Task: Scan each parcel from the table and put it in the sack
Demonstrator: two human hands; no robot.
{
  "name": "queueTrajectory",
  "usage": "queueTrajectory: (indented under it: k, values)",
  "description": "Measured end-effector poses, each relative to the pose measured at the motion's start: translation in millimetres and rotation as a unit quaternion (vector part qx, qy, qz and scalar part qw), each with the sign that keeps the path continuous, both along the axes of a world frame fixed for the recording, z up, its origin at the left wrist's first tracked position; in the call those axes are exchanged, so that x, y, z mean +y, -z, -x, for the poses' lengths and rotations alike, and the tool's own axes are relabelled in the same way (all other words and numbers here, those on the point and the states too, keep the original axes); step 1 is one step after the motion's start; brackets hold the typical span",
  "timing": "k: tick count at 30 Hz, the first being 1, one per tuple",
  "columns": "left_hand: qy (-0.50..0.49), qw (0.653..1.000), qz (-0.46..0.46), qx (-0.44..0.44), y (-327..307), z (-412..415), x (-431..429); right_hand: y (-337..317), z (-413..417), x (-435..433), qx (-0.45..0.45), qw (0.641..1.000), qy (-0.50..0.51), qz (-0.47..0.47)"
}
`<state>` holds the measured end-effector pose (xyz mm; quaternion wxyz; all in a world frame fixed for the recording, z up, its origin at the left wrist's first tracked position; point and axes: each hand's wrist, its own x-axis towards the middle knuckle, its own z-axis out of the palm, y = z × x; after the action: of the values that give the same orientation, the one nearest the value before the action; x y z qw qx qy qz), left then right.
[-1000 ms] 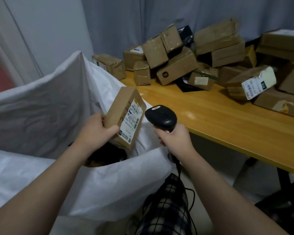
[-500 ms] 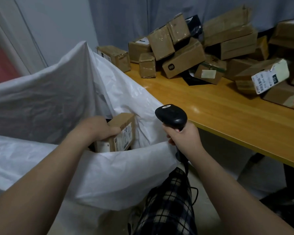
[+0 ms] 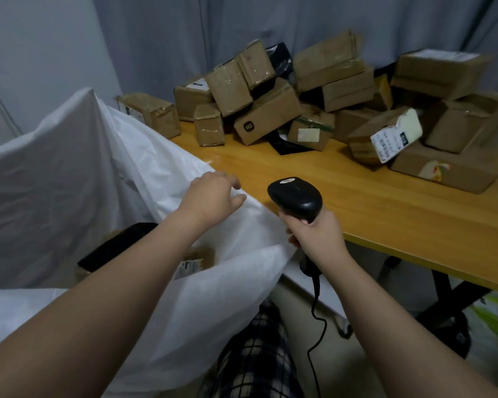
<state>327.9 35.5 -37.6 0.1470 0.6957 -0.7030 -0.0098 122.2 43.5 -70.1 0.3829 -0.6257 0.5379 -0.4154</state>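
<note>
A big white sack [image 3: 69, 173] stands open at the left, against the wooden table [image 3: 342, 196]. Inside it lie a small brown parcel with a label [image 3: 196, 261] and a black packet [image 3: 118, 245]. My left hand [image 3: 213, 193] hovers empty over the sack's right rim, fingers apart, stretched toward the table. My right hand [image 3: 314, 231] grips a black barcode scanner [image 3: 295, 196] by its handle, its cable hanging down. A heap of brown cardboard parcels [image 3: 266, 116] fills the back of the table.
A parcel with a white label [image 3: 391, 137] leans in the heap at the right, and a lone box [image 3: 150, 113] sits at the table's left corner. Grey curtains hang behind. Black table legs [image 3: 443, 285] and my checked trousers [image 3: 256, 354] are below.
My left hand lowered the labelled parcel into the sack, let it go, and rose empty toward the table. The scanner hand stayed roughly in place.
</note>
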Motion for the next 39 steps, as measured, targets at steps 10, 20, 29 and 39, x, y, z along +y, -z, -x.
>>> queueTrajectory:
  k: [10,20,29,39]
  values:
    - [0.120,0.987,0.039,0.104,-13,132,-81,-29,133,-41,-0.068,0.977,0.190,0.061]
    - [0.049,0.923,-0.042,0.380,-10,256,-198,-33,206,-84,-0.088,0.950,0.288,0.081]
    - [-0.025,0.798,-0.126,0.589,-5,273,-236,-29,212,-92,-0.126,0.954,0.269,0.029]
    - [-0.001,0.835,-0.091,0.543,-5,271,-228,-36,210,-89,-0.142,0.946,0.292,0.008]
